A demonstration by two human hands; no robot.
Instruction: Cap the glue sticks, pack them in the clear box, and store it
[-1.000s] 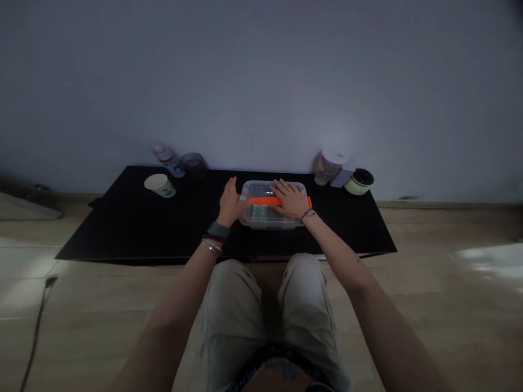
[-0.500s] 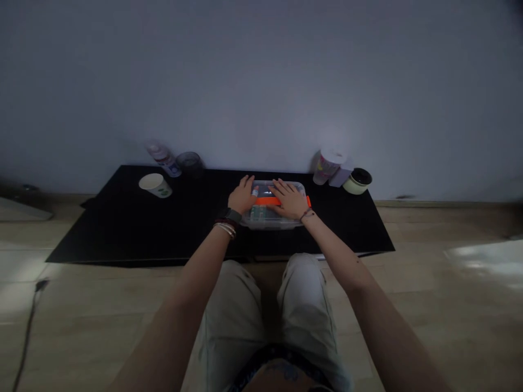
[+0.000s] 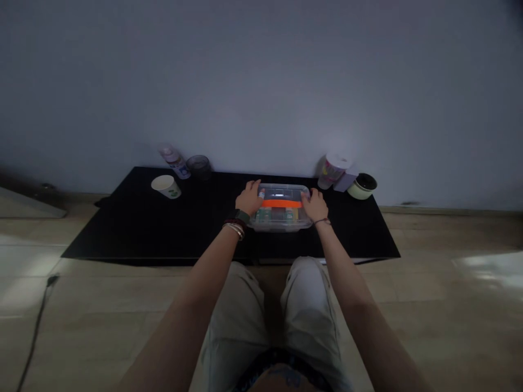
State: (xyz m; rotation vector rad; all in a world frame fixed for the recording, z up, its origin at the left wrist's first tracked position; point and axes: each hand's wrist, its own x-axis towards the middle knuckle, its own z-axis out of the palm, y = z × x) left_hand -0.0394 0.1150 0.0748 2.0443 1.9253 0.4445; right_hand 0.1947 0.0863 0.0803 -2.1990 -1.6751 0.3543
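A clear plastic storage box [image 3: 280,222] with an orange handle [image 3: 281,203] across its lid rests on the black table in front of me. Through the lid I make out greenish contents that are too dim to name. My left hand [image 3: 250,198] grips the box's left end, thumb on the lid and fingers over the far left corner. At the right end, my right hand [image 3: 314,206] holds the box the same way, its thumb on the lid and its fingers along the outer side.
On the black table [image 3: 196,228] stand a paper cup [image 3: 166,187], a spray can [image 3: 176,162] and a dark glass [image 3: 199,166] at left. Back right are a lidded plastic cup [image 3: 333,170], a purple box [image 3: 345,182] and a cream jar [image 3: 362,187]. A wall is behind; a cable [image 3: 38,321] lies on the floor.
My right hand has slid right, off the lid's middle and handle, to the box's right end. My left hand stays at the left end. The view has shifted slightly.
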